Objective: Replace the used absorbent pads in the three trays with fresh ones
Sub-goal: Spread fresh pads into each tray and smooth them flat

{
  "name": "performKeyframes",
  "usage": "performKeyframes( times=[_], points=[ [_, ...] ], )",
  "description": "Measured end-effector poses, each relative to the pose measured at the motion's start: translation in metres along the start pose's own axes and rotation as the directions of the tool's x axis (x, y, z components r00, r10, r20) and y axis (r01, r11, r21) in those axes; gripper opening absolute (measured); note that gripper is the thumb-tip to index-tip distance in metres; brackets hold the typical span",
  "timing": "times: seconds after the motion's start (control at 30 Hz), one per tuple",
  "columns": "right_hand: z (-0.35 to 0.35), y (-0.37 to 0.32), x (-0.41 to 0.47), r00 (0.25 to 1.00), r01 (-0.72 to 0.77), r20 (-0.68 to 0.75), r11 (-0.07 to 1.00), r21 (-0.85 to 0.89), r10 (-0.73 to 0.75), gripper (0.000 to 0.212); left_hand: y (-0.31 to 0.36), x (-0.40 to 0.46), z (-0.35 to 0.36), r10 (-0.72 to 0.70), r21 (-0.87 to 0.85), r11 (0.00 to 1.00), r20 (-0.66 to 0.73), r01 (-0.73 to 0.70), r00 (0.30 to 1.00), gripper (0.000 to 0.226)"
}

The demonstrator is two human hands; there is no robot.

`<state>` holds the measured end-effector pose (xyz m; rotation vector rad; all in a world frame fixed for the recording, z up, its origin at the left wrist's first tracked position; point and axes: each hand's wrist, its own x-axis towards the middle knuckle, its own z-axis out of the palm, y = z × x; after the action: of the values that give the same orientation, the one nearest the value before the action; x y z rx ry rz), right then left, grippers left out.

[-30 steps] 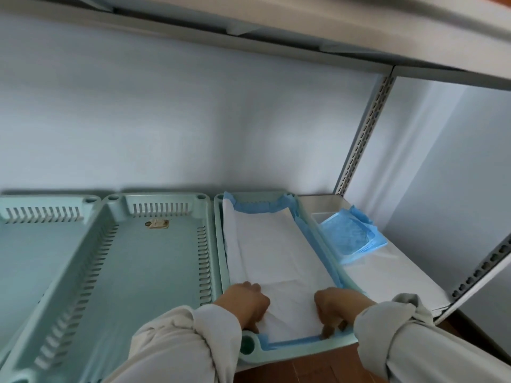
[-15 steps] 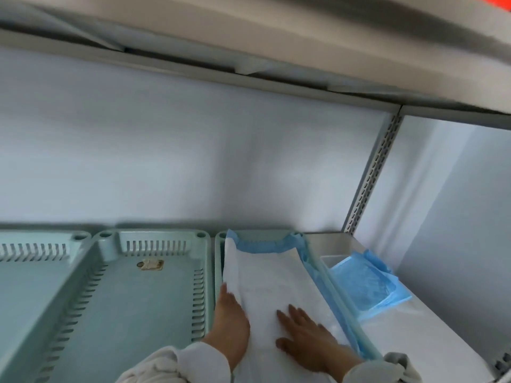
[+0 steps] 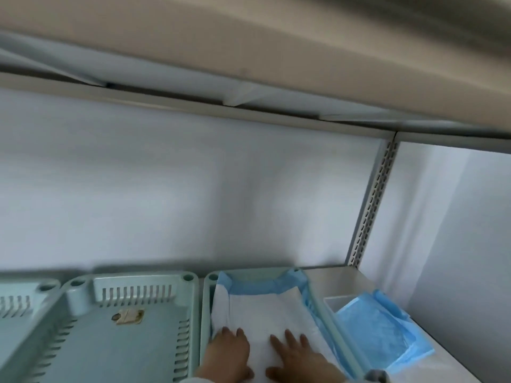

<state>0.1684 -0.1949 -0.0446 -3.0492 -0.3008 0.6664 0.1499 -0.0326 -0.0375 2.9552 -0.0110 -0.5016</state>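
Observation:
Three pale green trays stand side by side on the shelf. The right tray holds a white pad with blue edges turned up against its walls. My left hand lies flat on the pad's left side, fingers apart. Flat on the pad's middle rests my right hand, fingers spread. The middle tray has no pad, only a small tan sticker on its floor. Just a corner of the left tray shows.
A stack of folded blue pads lies on the white shelf right of the trays, partly over a shallow white dish. An upper shelf hangs close overhead. A slotted metal upright stands at the back right.
Both hands moved from the pad's near edge further into the tray and flattened onto the pad. The camera tilted upward, so the trays sit lower in view.

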Motion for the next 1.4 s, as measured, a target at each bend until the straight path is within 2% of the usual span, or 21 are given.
performKeyframes(
  times=[0.13,0.3,0.43,0.53,0.6,0.67,0.7,0.73,0.8,0.87,0.97,1.07,1.13,1.23,1.3,1.4],
  points=[
    [0.001,0.014,-0.018,0.995,-0.091,0.041,0.996,-0.005,0.091,0.084,0.011,-0.016,0.004,0.037,0.062,0.997,0.013,-0.037,0.999,0.076],
    [-0.004,0.021,-0.034,0.992,-0.079,0.098,0.996,-0.044,0.083,0.090,0.016,-0.019,0.013,0.030,0.018,0.999,0.002,-0.030,1.000,0.072],
    [-0.015,0.015,-0.031,1.000,0.020,-0.003,0.994,-0.111,-0.020,0.084,0.016,-0.017,0.005,0.002,0.004,1.000,-0.040,-0.002,0.999,0.070],
    [-0.024,0.013,-0.027,0.984,0.151,0.094,0.989,0.010,-0.151,0.082,0.011,-0.007,-0.001,0.003,-0.050,0.999,-0.032,-0.005,0.999,0.071],
    [-0.026,0.011,-0.023,0.983,0.135,0.120,0.990,0.046,-0.140,0.077,0.007,0.001,-0.004,-0.024,-0.117,0.993,0.000,0.024,1.000,0.083],
    [-0.025,0.008,-0.015,0.996,0.076,0.051,0.996,0.038,-0.078,0.071,0.007,0.009,-0.007,-0.114,-0.184,0.975,0.061,0.123,0.992,0.103],
    [-0.024,0.009,-0.011,0.999,0.033,0.005,0.999,0.013,-0.033,0.069,0.008,0.015,-0.009,-0.167,-0.214,0.961,0.065,0.177,0.984,0.105],
    [-0.023,0.010,-0.008,0.999,-0.020,-0.040,1.000,-0.021,0.019,0.067,0.008,0.020,-0.012,-0.213,-0.247,0.944,0.049,0.218,0.976,0.100],
    [-0.018,0.016,-0.004,0.987,-0.115,-0.123,0.992,-0.058,0.107,0.067,0.007,0.028,-0.017,-0.282,-0.282,0.921,-0.007,0.269,0.959,0.077],
    [-0.013,0.023,-0.003,0.975,-0.155,-0.170,0.987,-0.047,0.145,0.071,0.008,0.032,-0.014,-0.295,-0.218,0.936,-0.053,0.278,0.954,0.057],
    [-0.014,0.025,-0.002,0.975,-0.099,-0.203,0.994,-0.036,0.089,0.069,0.010,0.033,-0.001,-0.254,-0.082,0.966,-0.093,0.247,0.963,0.062],
    [-0.018,0.025,-0.002,0.992,0.071,-0.104,0.997,-0.012,-0.071,0.067,0.007,0.029,-0.002,-0.166,0.000,0.986,-0.100,0.167,0.981,0.077],
    [-0.020,0.028,0.001,0.998,0.046,-0.043,0.998,0.053,-0.043,0.070,0.002,0.030,-0.010,-0.166,0.049,0.985,-0.045,0.168,0.985,0.092],
    [-0.018,0.027,0.010,0.995,-0.067,-0.066,0.989,0.129,0.076,0.076,-0.001,0.030,-0.020,-0.182,0.075,0.981,0.016,0.180,0.983,0.103],
    [-0.016,0.023,0.015,0.991,-0.069,-0.112,0.995,0.077,0.077,0.067,0.003,0.028,-0.022,-0.141,0.110,0.984,0.004,0.140,0.990,0.093],
    [-0.016,0.011,0.015,0.982,0.114,-0.146,0.992,-0.062,-0.122,0.058,0.010,0.028,-0.013,0.041,0.092,0.995,0.007,-0.041,0.999,0.069]
  ],
)
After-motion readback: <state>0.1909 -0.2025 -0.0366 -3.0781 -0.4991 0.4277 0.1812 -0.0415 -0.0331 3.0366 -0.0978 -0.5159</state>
